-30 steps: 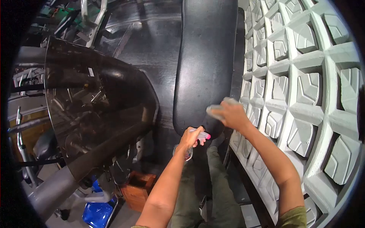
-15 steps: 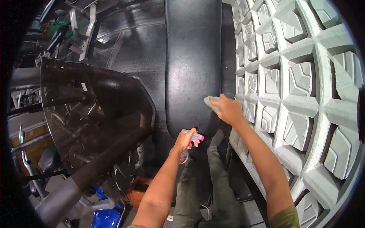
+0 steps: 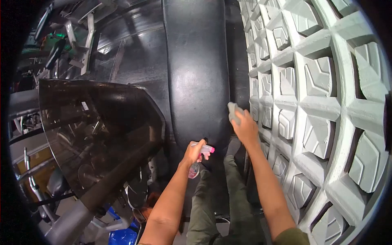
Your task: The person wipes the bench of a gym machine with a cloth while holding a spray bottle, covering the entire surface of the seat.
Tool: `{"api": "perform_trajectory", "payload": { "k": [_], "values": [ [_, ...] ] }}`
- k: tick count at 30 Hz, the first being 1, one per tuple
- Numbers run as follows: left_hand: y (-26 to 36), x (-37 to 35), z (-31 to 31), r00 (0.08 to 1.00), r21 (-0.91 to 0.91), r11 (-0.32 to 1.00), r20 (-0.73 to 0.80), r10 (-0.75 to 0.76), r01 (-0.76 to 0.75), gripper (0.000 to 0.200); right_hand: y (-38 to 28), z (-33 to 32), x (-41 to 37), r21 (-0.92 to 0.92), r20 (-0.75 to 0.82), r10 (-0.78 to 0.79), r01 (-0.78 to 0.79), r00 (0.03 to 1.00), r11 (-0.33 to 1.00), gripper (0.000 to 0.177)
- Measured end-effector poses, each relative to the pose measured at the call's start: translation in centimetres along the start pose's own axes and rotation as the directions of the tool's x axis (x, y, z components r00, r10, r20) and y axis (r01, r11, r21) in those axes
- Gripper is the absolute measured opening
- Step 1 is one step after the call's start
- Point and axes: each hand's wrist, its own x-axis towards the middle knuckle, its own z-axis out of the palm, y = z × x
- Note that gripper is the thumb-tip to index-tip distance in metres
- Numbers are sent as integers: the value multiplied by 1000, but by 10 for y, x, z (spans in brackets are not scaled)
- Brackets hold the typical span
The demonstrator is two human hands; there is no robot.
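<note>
A long black padded bench [image 3: 197, 81] runs away from me down the middle of the view. Over its near end, my left hand [image 3: 194, 152] is wrapped round the neck of a spray bottle [image 3: 193, 170] with a pink and white trigger head. The bottle's clear lower part hangs below the fist and shows pinkish contents. At the bench's right edge, my right hand [image 3: 246, 127] is closed on a pale grey cloth [image 3: 235, 112], which bunches out past the fingers.
A white lattice block wall [image 3: 302, 102] rises close along the right. To the left stands a dark tinted panel [image 3: 102, 122] on a grey tube frame. Metal gym equipment [image 3: 79, 41] fills the far left, and a blue object [image 3: 122, 237] lies low at left.
My right hand with the cloth has moved from over the bench's top to its right edge. The view has shifted, so the bench appears further left. The left hand keeps the bottle.
</note>
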Motion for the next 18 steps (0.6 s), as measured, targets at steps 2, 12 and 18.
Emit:
{"api": "perform_trajectory", "payload": {
  "k": [2,12,18],
  "values": [
    [0,0,0,1000,-1,1000,-15,2,-2,47,7,7,8,92,50,110,-114,993,989,34],
    [-6,6,-2,1000,10,1000,-9,-6,6,50,19,9,-50,242,374,269,-373,888,896,34],
    [-4,5,-2,1000,45,999,5,-13,13,51,9,2,-4,209,355,247,-334,902,919,35]
  ]
}}
